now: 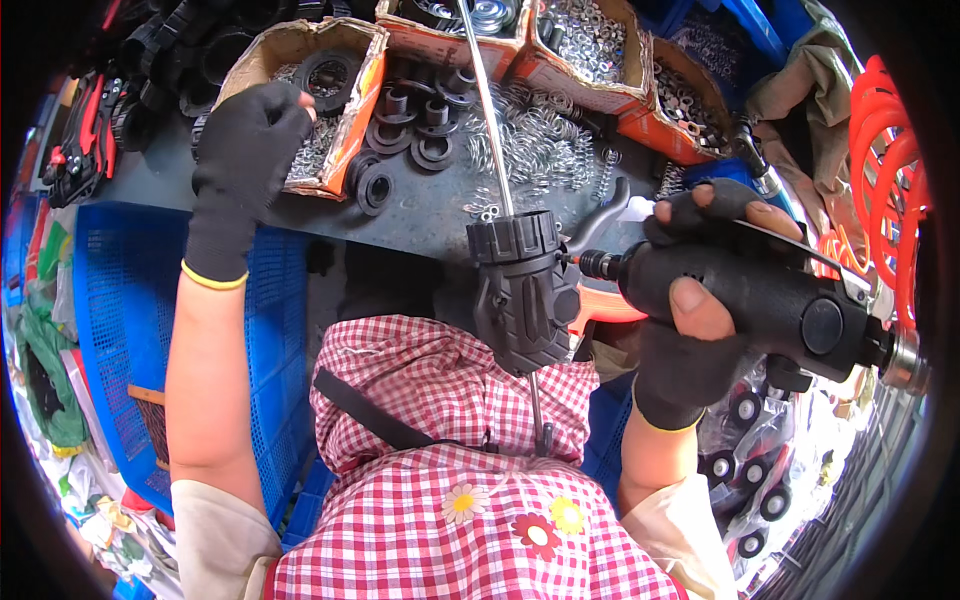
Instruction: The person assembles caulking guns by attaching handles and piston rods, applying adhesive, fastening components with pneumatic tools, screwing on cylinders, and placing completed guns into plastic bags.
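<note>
Right hand (688,345) grips driver (765,295), nose (598,264) at housing (525,310)'s right side; best held square. Left hand (252,140), at far-left box (362,140), curled, can't tell if holding; should brace housing.

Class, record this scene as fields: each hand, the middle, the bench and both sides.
Left hand: gloved, at an open cardboard box; grip unclear
Right hand: gloved, holding a black power tool
Middle: black housing, metal rod showing above and below, tool nose at its right side
Bench: loose springs, black flanged parts
Left side: blue mesh crate
Right side: orange coiled hose
</note>
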{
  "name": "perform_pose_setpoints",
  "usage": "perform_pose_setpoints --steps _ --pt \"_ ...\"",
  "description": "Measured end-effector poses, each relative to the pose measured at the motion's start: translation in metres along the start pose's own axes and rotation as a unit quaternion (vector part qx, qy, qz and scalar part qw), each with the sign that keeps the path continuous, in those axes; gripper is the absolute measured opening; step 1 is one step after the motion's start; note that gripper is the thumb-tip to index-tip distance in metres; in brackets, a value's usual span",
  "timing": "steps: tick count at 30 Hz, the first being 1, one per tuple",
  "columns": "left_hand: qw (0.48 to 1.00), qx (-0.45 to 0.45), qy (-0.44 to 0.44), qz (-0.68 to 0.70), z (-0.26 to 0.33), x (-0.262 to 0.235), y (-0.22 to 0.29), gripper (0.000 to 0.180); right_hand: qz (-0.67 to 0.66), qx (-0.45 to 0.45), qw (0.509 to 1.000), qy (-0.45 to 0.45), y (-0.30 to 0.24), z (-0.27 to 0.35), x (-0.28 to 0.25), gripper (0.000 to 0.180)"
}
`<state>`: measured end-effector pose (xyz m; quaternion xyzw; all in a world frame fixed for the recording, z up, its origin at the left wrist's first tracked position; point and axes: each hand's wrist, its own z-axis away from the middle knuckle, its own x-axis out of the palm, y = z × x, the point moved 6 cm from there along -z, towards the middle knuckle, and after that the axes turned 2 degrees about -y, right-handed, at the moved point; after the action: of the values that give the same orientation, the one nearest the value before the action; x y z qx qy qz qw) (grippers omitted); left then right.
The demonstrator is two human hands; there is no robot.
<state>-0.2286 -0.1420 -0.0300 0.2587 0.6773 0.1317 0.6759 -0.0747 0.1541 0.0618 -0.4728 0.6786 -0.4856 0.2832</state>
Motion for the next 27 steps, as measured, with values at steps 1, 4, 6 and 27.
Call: perform_pose_setpoints --steps 1,4,6,27 --pt "0.992 0.007 0.086 0.096 0.009 -0.006 0.000 0.017 0.008 -0.010 0.999 0.030 -0.004 0.001 0.000 0.070" --pt "0.954 0.066 0.050 0.287 0.048 0.000 0.046 0.009 -0.164 -0.028 0.986 -0.021 -0.025 0.018 -0.009 0.072" --pt "0.943 0.189 -0.066 0.266 0.080 0.015 0.093 0.014 -0.187 -0.073 0.980 -0.006 -0.037 0.024 -0.013 0.071" --pt "0.945 0.155 0.058 0.283 0.136 0.049 0.113 0.036 -0.112 0.022 0.989 -0.089 -0.060 0.058 -0.021 0.070"
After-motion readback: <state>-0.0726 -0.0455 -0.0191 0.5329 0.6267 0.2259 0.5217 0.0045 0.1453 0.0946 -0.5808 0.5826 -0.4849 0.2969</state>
